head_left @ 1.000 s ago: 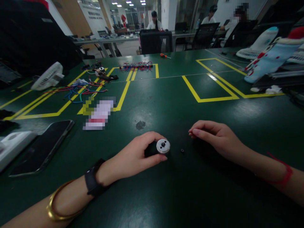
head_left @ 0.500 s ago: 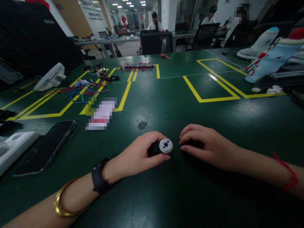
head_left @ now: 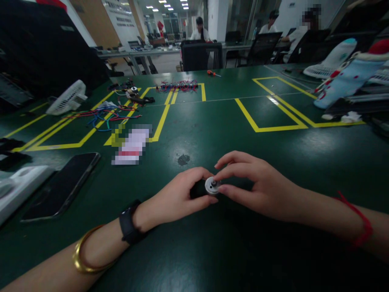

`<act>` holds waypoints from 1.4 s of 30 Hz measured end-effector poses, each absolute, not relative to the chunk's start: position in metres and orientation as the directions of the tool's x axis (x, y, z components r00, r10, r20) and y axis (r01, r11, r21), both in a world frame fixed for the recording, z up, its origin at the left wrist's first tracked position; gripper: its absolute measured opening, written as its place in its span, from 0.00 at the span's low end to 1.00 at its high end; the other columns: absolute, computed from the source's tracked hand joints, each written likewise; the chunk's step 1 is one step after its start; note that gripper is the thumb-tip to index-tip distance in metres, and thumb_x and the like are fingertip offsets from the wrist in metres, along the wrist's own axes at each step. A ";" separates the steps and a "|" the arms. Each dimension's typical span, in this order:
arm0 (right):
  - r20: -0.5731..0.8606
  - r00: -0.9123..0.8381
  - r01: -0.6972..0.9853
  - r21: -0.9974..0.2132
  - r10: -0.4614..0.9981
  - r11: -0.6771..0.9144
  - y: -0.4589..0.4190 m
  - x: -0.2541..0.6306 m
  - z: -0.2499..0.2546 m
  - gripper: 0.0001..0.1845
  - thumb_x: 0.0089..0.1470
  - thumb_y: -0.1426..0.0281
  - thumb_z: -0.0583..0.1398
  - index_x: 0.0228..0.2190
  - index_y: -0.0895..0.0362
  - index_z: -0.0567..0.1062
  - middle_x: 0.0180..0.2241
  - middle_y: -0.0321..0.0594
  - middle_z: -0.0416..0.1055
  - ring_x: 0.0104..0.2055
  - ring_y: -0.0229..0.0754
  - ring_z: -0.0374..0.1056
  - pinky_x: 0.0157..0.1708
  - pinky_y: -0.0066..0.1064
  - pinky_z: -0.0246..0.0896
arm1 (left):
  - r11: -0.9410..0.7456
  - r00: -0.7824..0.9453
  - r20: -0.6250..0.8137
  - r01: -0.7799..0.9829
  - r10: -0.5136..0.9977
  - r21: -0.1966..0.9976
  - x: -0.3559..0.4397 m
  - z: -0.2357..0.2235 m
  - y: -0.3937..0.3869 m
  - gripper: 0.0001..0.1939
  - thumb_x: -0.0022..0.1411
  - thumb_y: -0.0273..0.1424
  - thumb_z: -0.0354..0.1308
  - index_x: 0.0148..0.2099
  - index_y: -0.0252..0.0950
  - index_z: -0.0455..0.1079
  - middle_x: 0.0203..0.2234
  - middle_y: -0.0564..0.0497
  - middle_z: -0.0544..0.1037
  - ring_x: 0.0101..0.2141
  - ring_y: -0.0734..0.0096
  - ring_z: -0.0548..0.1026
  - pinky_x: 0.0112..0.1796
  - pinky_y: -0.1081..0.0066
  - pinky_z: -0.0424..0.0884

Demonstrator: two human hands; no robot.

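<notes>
A small round electric motor (head_left: pixel 209 187), with a pale metal face, a dark centre and small holes, stands on the green table (head_left: pixel 188 259). My left hand (head_left: pixel 178 198) is closed around its side, thumb in front and fingers behind. From the right, my right hand (head_left: pixel 258 182) reaches over the motor's face. Its thumb and index finger pinch at the middle of that face, around a tiny dark piece; whether this is the motor's shaft or a separate part I cannot tell. The motor's lower body is mostly hidden.
To the left lie a dark phone (head_left: pixel 62 186), a white power strip (head_left: pixel 24 182), a blurred paper-like item (head_left: pixel 132 144) and coloured wires (head_left: pixel 106 115). Further back are a wire bundle (head_left: pixel 179 85) and an orange screwdriver (head_left: pixel 212 73). A blue bottle-like thing (head_left: pixel 346 81) stands at right.
My right hand has moved left and slightly up from the table, bringing its fingertips onto the motor's face. My left hand keeps its hold on the motor.
</notes>
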State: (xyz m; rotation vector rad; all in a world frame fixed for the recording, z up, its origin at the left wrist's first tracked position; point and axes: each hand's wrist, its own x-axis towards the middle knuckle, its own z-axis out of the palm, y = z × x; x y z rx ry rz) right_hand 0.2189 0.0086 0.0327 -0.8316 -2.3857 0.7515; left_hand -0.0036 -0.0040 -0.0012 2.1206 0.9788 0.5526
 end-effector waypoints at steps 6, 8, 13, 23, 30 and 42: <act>0.173 -0.509 0.480 -0.756 0.843 0.445 0.013 0.250 0.017 0.07 0.57 0.65 0.60 0.34 0.54 0.77 0.40 0.39 0.72 0.42 0.41 0.68 0.41 0.32 0.63 | -0.414 0.620 0.077 0.420 0.781 0.807 -0.003 -0.001 -0.004 0.14 0.61 0.33 0.62 0.48 0.38 0.66 0.42 0.52 0.74 0.42 0.68 0.72 0.44 0.69 0.67; 0.105 -0.419 0.487 -0.813 0.902 0.320 0.016 0.259 0.008 0.09 0.57 0.62 0.59 0.33 0.54 0.76 0.35 0.37 0.72 0.37 0.40 0.69 0.37 0.31 0.63 | -0.403 0.615 0.070 0.421 0.785 0.813 -0.003 -0.001 -0.004 0.15 0.61 0.33 0.62 0.49 0.38 0.66 0.43 0.52 0.73 0.43 0.67 0.72 0.45 0.69 0.67; 0.009 -0.338 0.390 -0.909 0.941 0.148 0.020 0.266 -0.006 0.11 0.57 0.59 0.59 0.33 0.53 0.75 0.29 0.34 0.72 0.32 0.38 0.68 0.33 0.29 0.62 | -0.398 0.619 0.068 0.413 0.783 0.820 -0.004 -0.001 -0.004 0.16 0.61 0.33 0.62 0.50 0.38 0.66 0.44 0.50 0.74 0.43 0.66 0.72 0.46 0.67 0.68; -0.007 -0.362 0.393 -0.908 0.932 0.146 0.017 0.265 -0.003 0.12 0.57 0.58 0.59 0.33 0.53 0.76 0.30 0.35 0.72 0.33 0.40 0.69 0.34 0.31 0.61 | -0.410 0.625 0.070 0.420 0.778 0.810 -0.004 -0.002 -0.003 0.16 0.61 0.33 0.62 0.50 0.38 0.66 0.45 0.50 0.74 0.44 0.66 0.72 0.46 0.67 0.68; -0.014 -0.362 0.394 -0.909 0.932 0.139 0.014 0.264 -0.001 0.12 0.57 0.58 0.59 0.33 0.53 0.76 0.30 0.36 0.72 0.33 0.39 0.68 0.34 0.31 0.62 | -0.412 0.624 0.066 0.429 0.778 0.804 -0.004 -0.001 -0.003 0.17 0.61 0.33 0.62 0.51 0.38 0.66 0.45 0.50 0.73 0.44 0.66 0.72 0.46 0.68 0.68; 0.000 -0.351 0.403 -0.903 0.936 0.151 0.015 0.264 0.001 0.12 0.57 0.59 0.59 0.32 0.54 0.75 0.29 0.35 0.71 0.32 0.38 0.68 0.33 0.31 0.61 | -0.410 0.621 0.078 0.414 0.780 0.813 -0.003 -0.001 -0.003 0.16 0.61 0.33 0.62 0.51 0.38 0.66 0.45 0.50 0.74 0.44 0.65 0.72 0.46 0.67 0.68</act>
